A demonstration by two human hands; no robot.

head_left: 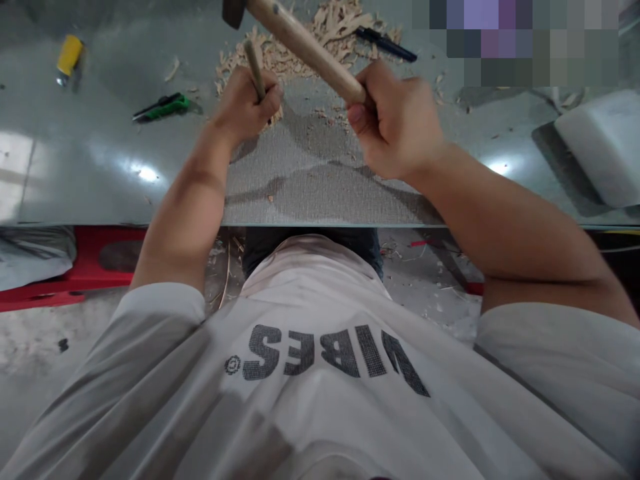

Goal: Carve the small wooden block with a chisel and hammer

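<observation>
A: Which way does the hammer (306, 48) lie from its grip?

B: Far and left. The right hand (400, 120) has its fingers wrapped round the near end of the wooden handle, and the long axis slants away to a dark head (233, 12), cut off by the view's far edge.

A: And the left hand (249, 100)?

B: It grips a chisel-like tool (254, 70) in a closed fist. The tool's handle pokes out on the far side, leaning slightly left; its working end I can't make out.

A: So how do the two line up?

B: The hammer's head sits far and a little left of that handle's end, with a gap between them in view. The left hand is the nearer one to the head. How high the hammer is held, I can't judge.

A: Any containers?

B: None I can be sure of. The whitish block (605, 147) on the right could be solid or a box. The wood shavings (280, 61) lie loose on the table (110, 147), beyond the left hand.
</observation>
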